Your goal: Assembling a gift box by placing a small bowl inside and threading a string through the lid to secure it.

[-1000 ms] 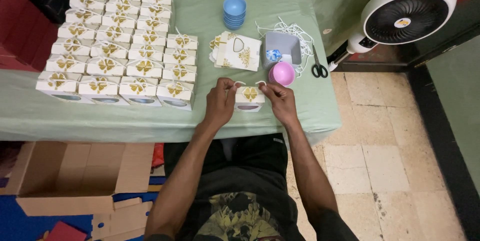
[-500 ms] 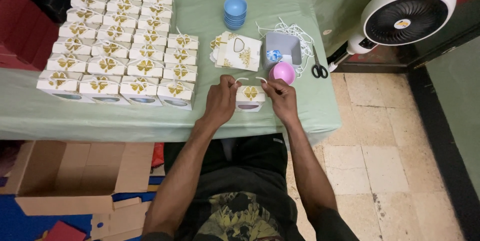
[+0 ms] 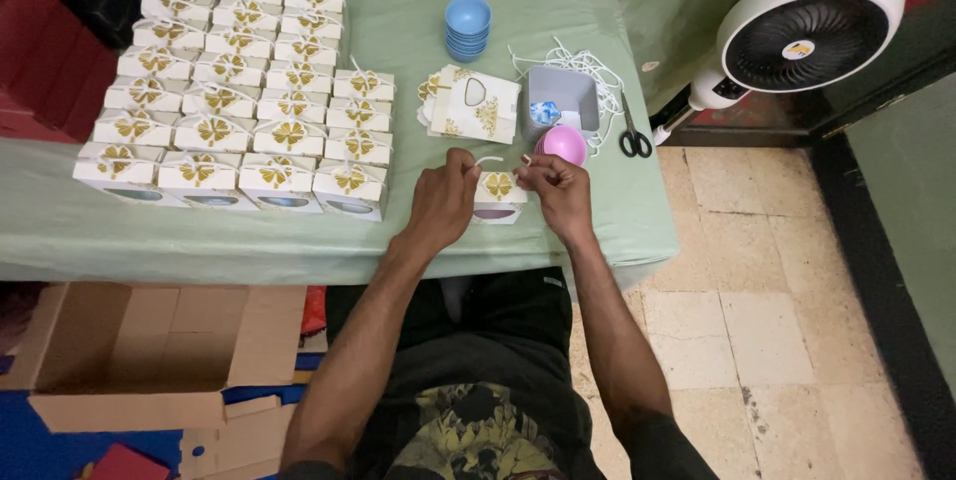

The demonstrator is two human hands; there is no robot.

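On the near edge of the green table (image 3: pixel 398 32), seen from the head camera, a small white box (image 3: pixel 498 198) with a gold butterfly pattern stands between the person's two hands. Left of the box, the left hand (image 3: pixel 443 199) is closed in a pinch on one end of a thin white string (image 3: pixel 488 160) that arches over the box top, its other fingers curled against the box's side. Right of the box, the right hand (image 3: pixel 560 191) pinches the string's other end, its fingers narrow and bent, also touching the box. Just behind the box lies a stack of flat, unfolded boxes (image 3: pixel 471 105), and just behind and to the right of it sits a pink round bowl (image 3: pixel 564 143) in front of a grey tray (image 3: pixel 563 94), with loose white strings (image 3: pixel 586 64) around the tray. Scissors (image 3: pixel 631 133) lie to the right of the box, beyond the bowl. A stack of blue bowls (image 3: pixel 467 28) stands well behind the box. Left of the box, rows of finished boxes (image 3: pixel 234 92) fill the table. Far right of the box, a white fan (image 3: pixel 809 27) stands on the floor, and a cardboard carton (image 3: pixel 149 351) sits below left.
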